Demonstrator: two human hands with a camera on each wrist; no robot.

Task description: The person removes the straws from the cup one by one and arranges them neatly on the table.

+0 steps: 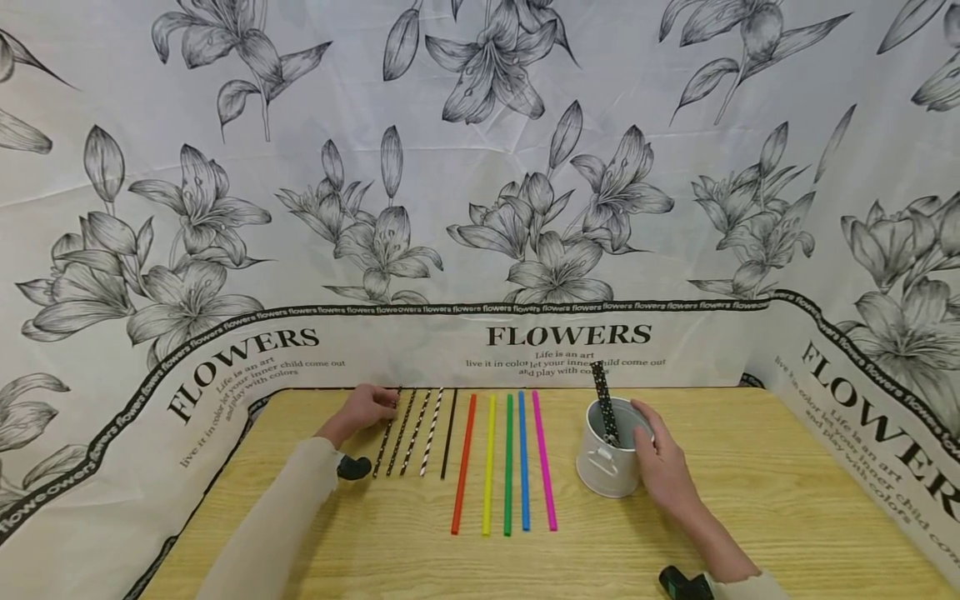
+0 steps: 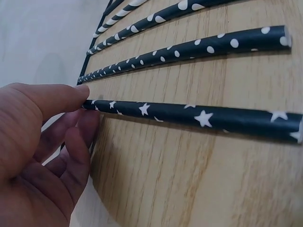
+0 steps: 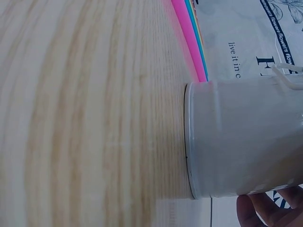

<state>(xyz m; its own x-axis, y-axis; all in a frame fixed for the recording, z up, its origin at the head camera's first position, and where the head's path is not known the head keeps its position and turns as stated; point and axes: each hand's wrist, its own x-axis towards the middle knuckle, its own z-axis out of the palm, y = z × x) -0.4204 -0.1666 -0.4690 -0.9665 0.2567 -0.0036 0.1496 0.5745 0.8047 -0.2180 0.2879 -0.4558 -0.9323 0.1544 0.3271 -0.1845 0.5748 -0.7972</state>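
Note:
My left hand (image 1: 366, 408) is at the far left of the table, its thumb and fingers pinching the far end of a black straw with white stars (image 2: 203, 118). That straw lies on the table, outermost in a row of black-and-white patterned straws. With my right hand (image 1: 666, 467) I hold the right side of a small white metal bucket (image 1: 606, 481), which stands upright on the table. Out of the bucket leans a black, white-dotted strip or bundle of straws (image 1: 602, 396); its lower part is partly hidden. The right wrist view shows the bucket's side (image 3: 236, 137) and some fingertips beneath it.
Between my hands lie a red straw (image 1: 463, 467), a yellow straw (image 1: 489, 467), a green straw (image 1: 509, 467), a blue straw (image 1: 523, 462) and a pink straw (image 1: 545, 462). Flower-printed cloth (image 1: 405, 350) hangs behind and beside the wooden table (image 1: 390, 558).

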